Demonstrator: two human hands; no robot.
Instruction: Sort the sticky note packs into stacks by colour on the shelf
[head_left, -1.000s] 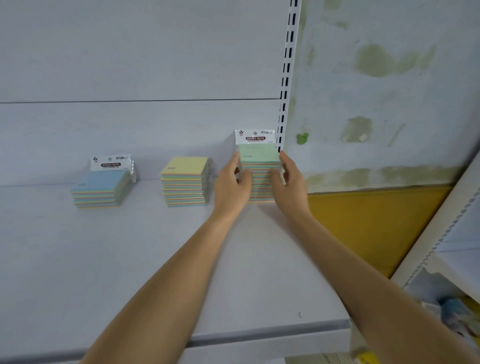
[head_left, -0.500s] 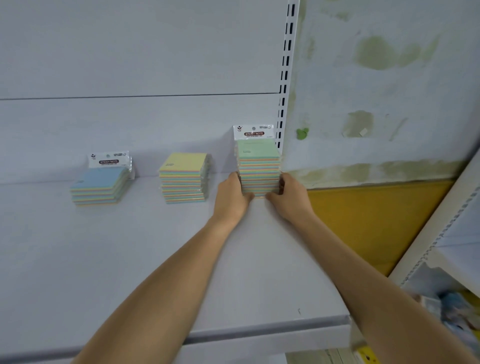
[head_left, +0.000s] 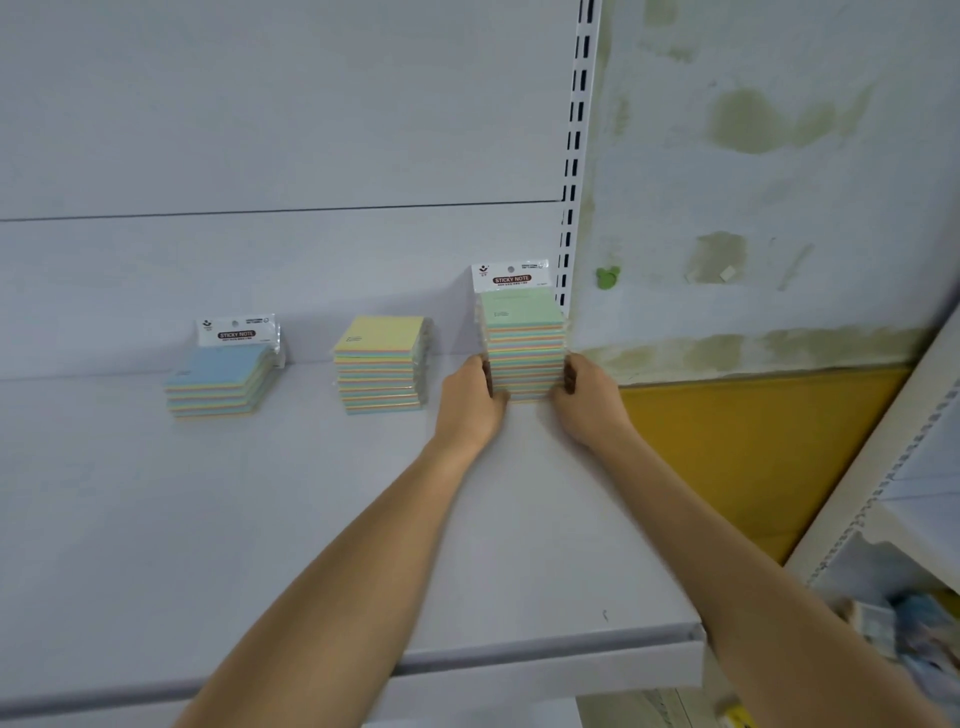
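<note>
Left hand (head_left: 470, 402) and right hand (head_left: 589, 400) clamp the tall green-topped stack of glossy square sticky note packs (head_left: 524, 343) — centre frame, on a smooth white shelf (head_left: 208, 519).

Shop, slotted shelving upright (head_left: 574, 156), white shelf (head_left: 260, 519), packaged sticky notes (head_left: 524, 343)

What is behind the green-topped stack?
Behind the green-topped stack a white header card rises, then the back panel and slotted upright. The left hand and right hand cover its lower sides.

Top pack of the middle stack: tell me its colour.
The top pack is pale yellow, clearest in the head view.
</note>
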